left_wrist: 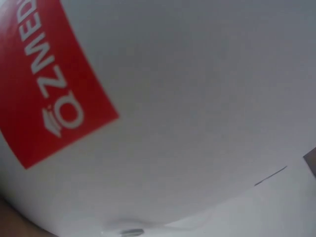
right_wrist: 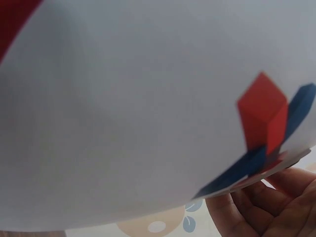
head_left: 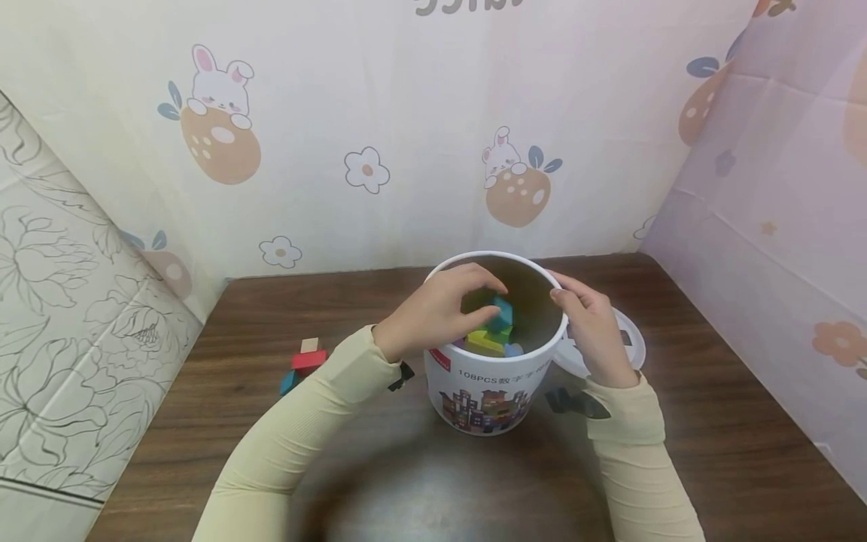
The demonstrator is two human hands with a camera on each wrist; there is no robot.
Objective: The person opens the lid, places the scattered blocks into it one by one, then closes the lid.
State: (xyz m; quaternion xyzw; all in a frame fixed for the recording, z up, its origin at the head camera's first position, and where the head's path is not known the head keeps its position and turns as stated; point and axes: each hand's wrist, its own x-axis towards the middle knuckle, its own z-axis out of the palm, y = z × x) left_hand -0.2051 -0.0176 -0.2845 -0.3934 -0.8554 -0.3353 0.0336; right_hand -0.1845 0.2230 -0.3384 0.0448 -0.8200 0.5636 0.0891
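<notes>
A white bucket (head_left: pixel 474 380) printed with "108PCS" and a picture of blocks stands on the table, its mouth uncovered. Yellow (head_left: pixel 485 343), green and purple blocks show inside, low down. My left hand (head_left: pixel 440 305) reaches over the near-left rim, and its thumb and fingertips pinch a blue block (head_left: pixel 501 316) in the bucket. On the right side, my right hand (head_left: pixel 591 327) grips the rim, thumb at the edge. Its curled fingers (right_wrist: pixel 269 202) show beside the bucket wall (right_wrist: pixel 123 123) in the right wrist view. Only the bucket's side (left_wrist: pixel 187 98) fills the left wrist view.
To the left on the brown table (head_left: pixel 379 467) lie a red block (head_left: pixel 308 362), a plain wood block (head_left: pixel 309 345) and a blue block (head_left: pixel 289 382). The white lid (head_left: pixel 633 339) lies behind my right hand. A patterned curtain (head_left: pixel 366 90) hangs behind the table.
</notes>
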